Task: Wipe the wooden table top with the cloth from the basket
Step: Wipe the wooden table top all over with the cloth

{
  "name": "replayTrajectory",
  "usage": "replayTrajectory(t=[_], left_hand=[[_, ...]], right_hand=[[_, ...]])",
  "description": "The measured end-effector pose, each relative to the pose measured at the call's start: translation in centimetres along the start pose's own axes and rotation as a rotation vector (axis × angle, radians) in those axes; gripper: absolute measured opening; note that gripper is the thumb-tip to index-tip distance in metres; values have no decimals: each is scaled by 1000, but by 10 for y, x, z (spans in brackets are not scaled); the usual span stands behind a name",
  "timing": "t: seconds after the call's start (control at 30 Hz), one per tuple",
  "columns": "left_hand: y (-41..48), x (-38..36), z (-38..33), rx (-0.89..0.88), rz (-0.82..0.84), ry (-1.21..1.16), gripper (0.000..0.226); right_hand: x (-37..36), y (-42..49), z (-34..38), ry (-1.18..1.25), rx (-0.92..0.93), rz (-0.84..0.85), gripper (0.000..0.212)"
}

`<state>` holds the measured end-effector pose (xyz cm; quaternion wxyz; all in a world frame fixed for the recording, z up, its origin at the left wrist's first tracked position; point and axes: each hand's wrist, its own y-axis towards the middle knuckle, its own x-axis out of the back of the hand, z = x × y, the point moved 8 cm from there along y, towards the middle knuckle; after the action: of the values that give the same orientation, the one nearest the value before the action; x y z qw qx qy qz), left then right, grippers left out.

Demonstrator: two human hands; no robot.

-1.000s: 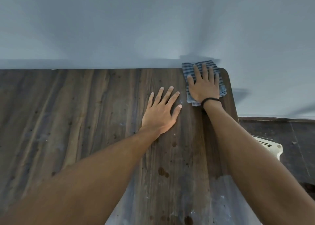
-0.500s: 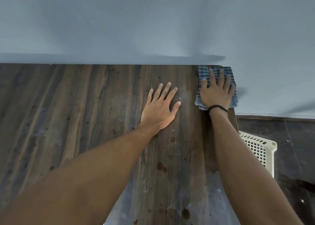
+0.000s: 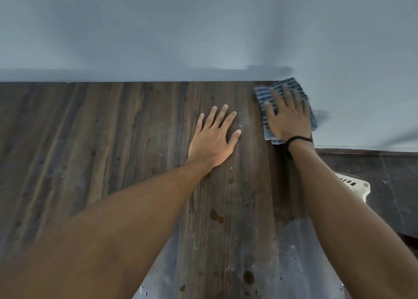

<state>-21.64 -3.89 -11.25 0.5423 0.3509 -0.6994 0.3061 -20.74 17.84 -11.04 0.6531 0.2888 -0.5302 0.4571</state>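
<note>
A dark wooden table top (image 3: 113, 140) fills the lower part of the view and meets a grey wall at the back. On its far right corner lies a folded blue checked cloth (image 3: 263, 95). My right hand (image 3: 288, 115) presses flat on the cloth with straight fingers, and a black band circles the wrist. The cloth's right edge hangs a little past the table's edge. My left hand (image 3: 214, 135) rests flat on the bare wood to the left of the cloth, fingers spread, apart from it.
A white plastic basket (image 3: 357, 185) stands on the dark floor right of the table, mostly hidden by my right forearm. The grey wall (image 3: 203, 27) runs along the table's back edge. Dark spots and a pale dusty patch (image 3: 294, 264) mark the near wood.
My right hand slid the cloth right to the table's corner, then turned it slightly. The left hand stayed in place on the wood.
</note>
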Motion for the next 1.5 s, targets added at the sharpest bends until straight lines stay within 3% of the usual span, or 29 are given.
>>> replayTrajectory(t=[0.07,0.2,0.37,0.47,0.53,0.6,0.67,0.83,0.97,1.07,1.17,1.33,1.5], left_hand=[[1,0,1,0,4,-5,64],[-1,1,2,3,-5,-11,63],[1,-1,3,8,-20,-12,62],[2,-1,5,3,-25,-15,61],[1,-1,5,-3,-31,-6,61],[1,-1,4,-12,-34,-5,61],[0,-2,3,-13,-32,-8,61],[0,-2,3,-18,-28,-19,61],[0,-1,3,-17,-25,-25,62],[0,-1,2,-16,-30,-22,62],[-1,-2,3,-16,-20,-12,62],[-2,1,3,-9,-32,-20,62],[-4,1,1,11,-42,-15,61]], right_hand=[[3,-2,-8,23,-123,0,61],[-7,-49,29,-5,94,-12,60],[-12,-100,-3,-9,-63,12,61],[-7,-91,-2,116,-35,22,60],[16,-90,-20,353,-144,-141,55],[34,-98,-49,385,-371,-312,52],[32,-104,-63,338,-523,-296,52],[41,-108,-67,362,-596,-303,40],[56,-104,-60,351,-527,-234,18],[67,-102,-60,491,-499,-201,15],[102,-102,-61,596,-429,-281,14],[144,-112,-19,415,-76,-395,8],[71,-151,43,123,306,-262,6]])
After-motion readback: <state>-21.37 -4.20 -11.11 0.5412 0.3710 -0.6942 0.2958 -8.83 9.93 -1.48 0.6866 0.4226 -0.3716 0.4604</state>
